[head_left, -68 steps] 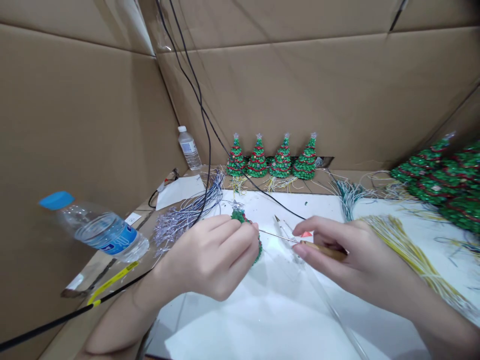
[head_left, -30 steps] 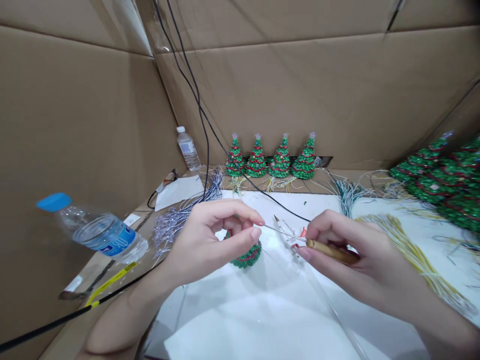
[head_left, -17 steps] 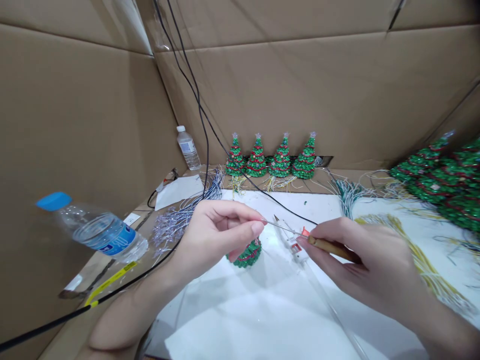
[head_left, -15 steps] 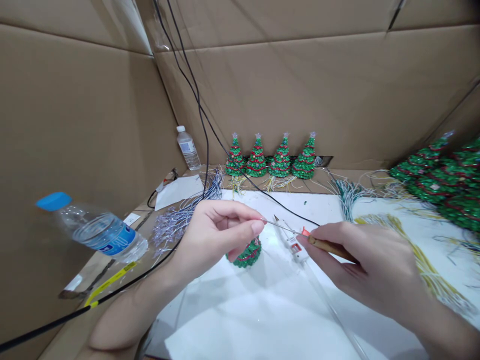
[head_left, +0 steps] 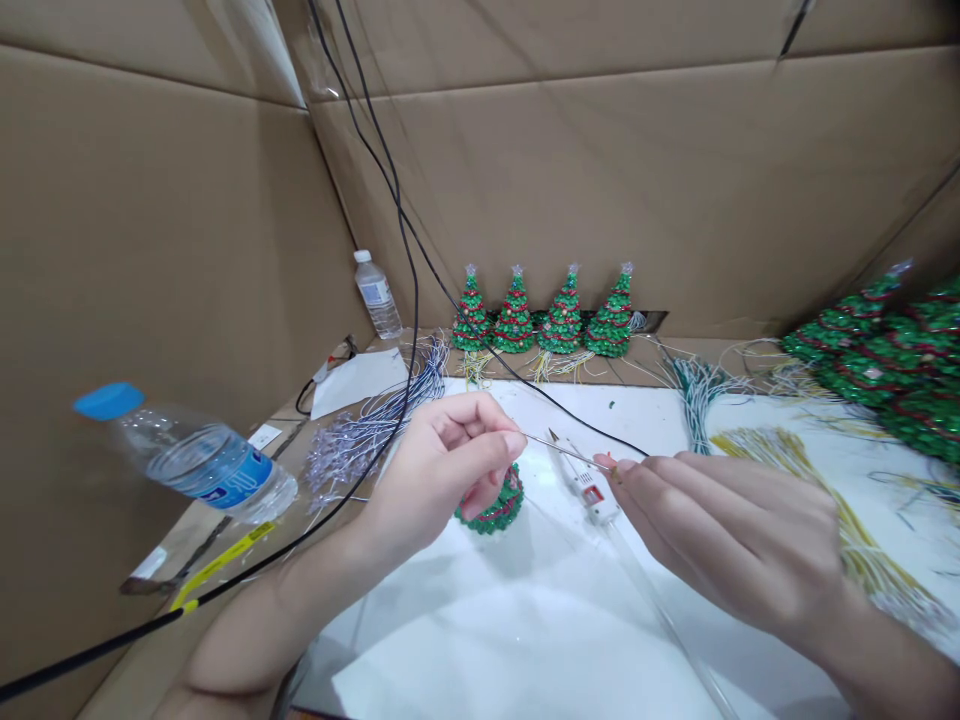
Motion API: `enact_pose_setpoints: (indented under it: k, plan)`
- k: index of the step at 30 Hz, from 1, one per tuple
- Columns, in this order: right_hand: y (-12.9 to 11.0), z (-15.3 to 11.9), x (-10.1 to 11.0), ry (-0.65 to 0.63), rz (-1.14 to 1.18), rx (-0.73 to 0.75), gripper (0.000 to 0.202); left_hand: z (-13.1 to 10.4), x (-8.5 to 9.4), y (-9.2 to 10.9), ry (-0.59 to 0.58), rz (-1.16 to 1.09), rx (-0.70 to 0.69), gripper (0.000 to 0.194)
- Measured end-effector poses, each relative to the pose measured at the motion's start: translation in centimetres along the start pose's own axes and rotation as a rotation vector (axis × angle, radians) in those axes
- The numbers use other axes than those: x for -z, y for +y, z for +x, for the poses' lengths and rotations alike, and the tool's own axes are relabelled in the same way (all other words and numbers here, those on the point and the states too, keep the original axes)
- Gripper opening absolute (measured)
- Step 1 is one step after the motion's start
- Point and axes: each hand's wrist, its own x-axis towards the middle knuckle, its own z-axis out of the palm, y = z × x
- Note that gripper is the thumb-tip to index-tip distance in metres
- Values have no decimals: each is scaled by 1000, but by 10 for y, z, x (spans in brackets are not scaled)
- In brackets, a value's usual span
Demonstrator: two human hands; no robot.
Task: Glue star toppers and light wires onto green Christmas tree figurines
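My left hand (head_left: 457,460) is closed in a pinch, thumb against forefinger, at the tip of a thin metal shaft (head_left: 559,447). That shaft belongs to an awl-like tool whose handle, wooden in the earlier frame, is now covered by the fingers of my right hand (head_left: 720,530). A bit of orange (head_left: 606,459) shows by the right fingertips; I cannot tell what it belongs to. Under my left hand stands a small green Christmas tree (head_left: 496,508), its upper part hidden. A white glue gun (head_left: 589,485) with a pointed metal nozzle lies behind the shaft.
Several finished-looking trees (head_left: 568,315) line the back, with larger ones (head_left: 885,350) at right. Bundles of purple-white (head_left: 420,375), green-white (head_left: 697,390) and yellow-white wires (head_left: 832,500) lie around the white sheet (head_left: 450,640). A blue-capped bottle (head_left: 217,465) leans at left; black cables (head_left: 397,190) hang across.
My right hand has rolled over, so its back faces up and the wooden handle is hidden. The left hand keeps its pinch, shifted only slightly. Other things lie as before.
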Motion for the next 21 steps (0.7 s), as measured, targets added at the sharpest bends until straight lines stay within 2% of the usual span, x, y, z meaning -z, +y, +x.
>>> enact_pose_setpoints:
  k: [7,16,21]
  plan:
    - [0,2,1,51,-46,43,22,1,0,-1,-36,-83,23,16]
    - [2,-2,0,-9,15,15,22,0,0,0,-30,-71,30,17]
    - [2,-3,0,17,-7,-14,21,0,1,-1,-64,-108,43,14]
